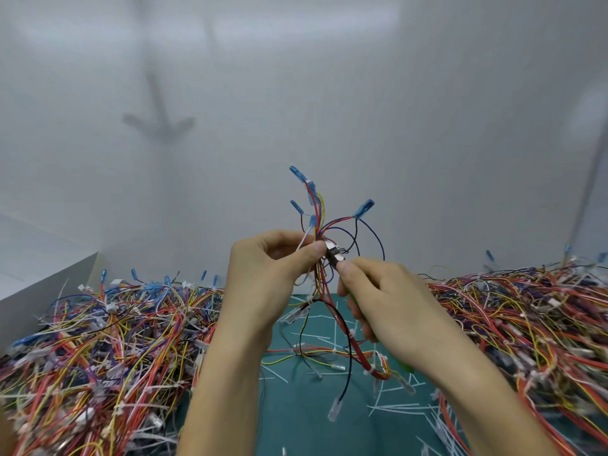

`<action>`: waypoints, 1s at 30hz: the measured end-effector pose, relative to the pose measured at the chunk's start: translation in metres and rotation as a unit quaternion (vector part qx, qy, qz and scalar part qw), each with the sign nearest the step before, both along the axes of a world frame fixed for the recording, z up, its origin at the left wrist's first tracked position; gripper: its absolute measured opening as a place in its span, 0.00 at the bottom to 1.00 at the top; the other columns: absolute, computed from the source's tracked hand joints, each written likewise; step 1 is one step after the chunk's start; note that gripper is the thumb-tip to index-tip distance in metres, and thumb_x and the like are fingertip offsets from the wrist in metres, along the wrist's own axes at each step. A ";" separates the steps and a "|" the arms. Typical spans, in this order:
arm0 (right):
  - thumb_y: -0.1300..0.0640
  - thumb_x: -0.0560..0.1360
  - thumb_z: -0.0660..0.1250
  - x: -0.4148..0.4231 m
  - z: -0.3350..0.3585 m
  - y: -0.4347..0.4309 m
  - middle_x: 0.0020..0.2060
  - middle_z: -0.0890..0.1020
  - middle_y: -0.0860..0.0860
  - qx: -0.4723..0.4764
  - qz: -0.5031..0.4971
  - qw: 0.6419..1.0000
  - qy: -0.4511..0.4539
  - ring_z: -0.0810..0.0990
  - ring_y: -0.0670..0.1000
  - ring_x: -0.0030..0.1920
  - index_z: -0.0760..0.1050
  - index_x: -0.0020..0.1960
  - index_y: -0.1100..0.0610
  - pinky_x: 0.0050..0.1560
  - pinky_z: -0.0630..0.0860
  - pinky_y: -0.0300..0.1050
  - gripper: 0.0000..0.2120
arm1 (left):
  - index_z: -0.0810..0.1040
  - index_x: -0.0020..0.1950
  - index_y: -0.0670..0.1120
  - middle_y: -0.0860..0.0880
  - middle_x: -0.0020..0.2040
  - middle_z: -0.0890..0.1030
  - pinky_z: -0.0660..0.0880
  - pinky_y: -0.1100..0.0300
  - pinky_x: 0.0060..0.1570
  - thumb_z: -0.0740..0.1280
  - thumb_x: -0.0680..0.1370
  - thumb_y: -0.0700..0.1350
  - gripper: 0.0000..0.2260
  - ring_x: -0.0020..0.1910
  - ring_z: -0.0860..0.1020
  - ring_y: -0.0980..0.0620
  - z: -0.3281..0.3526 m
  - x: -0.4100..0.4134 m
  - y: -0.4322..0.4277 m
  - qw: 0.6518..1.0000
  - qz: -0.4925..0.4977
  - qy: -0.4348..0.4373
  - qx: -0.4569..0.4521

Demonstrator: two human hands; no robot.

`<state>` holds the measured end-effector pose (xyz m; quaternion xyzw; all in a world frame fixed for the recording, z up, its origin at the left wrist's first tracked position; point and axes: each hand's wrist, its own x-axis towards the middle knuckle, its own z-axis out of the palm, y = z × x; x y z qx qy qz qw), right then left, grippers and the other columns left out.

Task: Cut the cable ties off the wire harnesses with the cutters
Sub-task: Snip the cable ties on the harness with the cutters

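Observation:
My left hand [266, 271] pinches a wire harness [320, 222] held upright above the table; its red, yellow, blue and black wires fan out to blue terminals at the top and trail down to clear connectors below. My right hand [381, 297] grips the green-handled cutters [335, 253], whose metal jaws sit against the wire bundle right beside my left thumb. The cable tie at the jaws is too small to make out. White ties [370, 371] still wrap the hanging lower part of the harness.
Large heaps of tangled harnesses lie on the left [108, 350] and on the right [533, 317]. Between them a green mat [296, 419] carries several cut white tie pieces [394, 406]. A white wall rises behind; a white box edge [49, 284] stands at the left.

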<state>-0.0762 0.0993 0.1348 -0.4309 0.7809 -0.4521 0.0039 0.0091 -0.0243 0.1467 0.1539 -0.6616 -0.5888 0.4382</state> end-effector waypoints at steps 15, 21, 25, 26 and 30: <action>0.40 0.70 0.68 -0.009 0.014 0.021 0.28 0.79 0.49 -0.014 0.034 0.996 -0.082 0.77 0.49 0.30 0.77 0.43 0.56 0.38 0.77 0.51 0.18 | 0.82 0.43 0.39 0.49 0.31 0.82 0.82 0.62 0.38 0.74 0.73 0.38 0.03 0.30 0.79 0.56 0.000 -0.002 -0.005 0.986 0.068 0.064 0.137; 0.47 0.68 0.77 -0.005 0.011 0.010 0.38 0.84 0.41 -0.133 0.001 0.989 -0.062 0.83 0.48 0.42 0.78 0.44 0.49 0.49 0.81 0.53 0.10 | 0.82 0.43 0.39 0.46 0.38 0.84 0.79 0.66 0.33 0.72 0.75 0.39 0.03 0.33 0.81 0.56 0.004 -0.004 0.003 0.980 -0.008 0.073 0.187; 0.52 0.68 0.79 -0.004 0.010 0.007 0.38 0.85 0.40 -0.154 0.000 0.986 -0.062 0.82 0.44 0.38 0.79 0.43 0.48 0.46 0.82 0.50 0.09 | 0.80 0.49 0.39 0.46 0.41 0.84 0.80 0.65 0.37 0.75 0.66 0.42 0.14 0.36 0.83 0.54 0.008 -0.002 0.008 0.968 -0.091 0.120 0.201; 0.53 0.68 0.79 -0.005 0.010 0.008 0.37 0.85 0.42 -0.169 -0.002 0.983 -0.066 0.82 0.45 0.37 0.79 0.42 0.49 0.46 0.82 0.51 0.09 | 0.80 0.50 0.38 0.45 0.43 0.85 0.80 0.64 0.39 0.76 0.64 0.43 0.18 0.39 0.84 0.53 0.009 -0.001 0.008 0.965 -0.117 0.131 0.196; 0.57 0.69 0.78 -0.010 0.013 0.013 0.35 0.84 0.46 -0.228 -0.001 0.970 -0.088 0.83 0.49 0.36 0.80 0.43 0.51 0.45 0.83 0.53 0.08 | 0.78 0.56 0.38 0.41 0.50 0.86 0.80 0.63 0.45 0.73 0.66 0.45 0.21 0.51 0.85 0.47 0.014 0.007 0.008 0.963 -0.174 0.138 0.152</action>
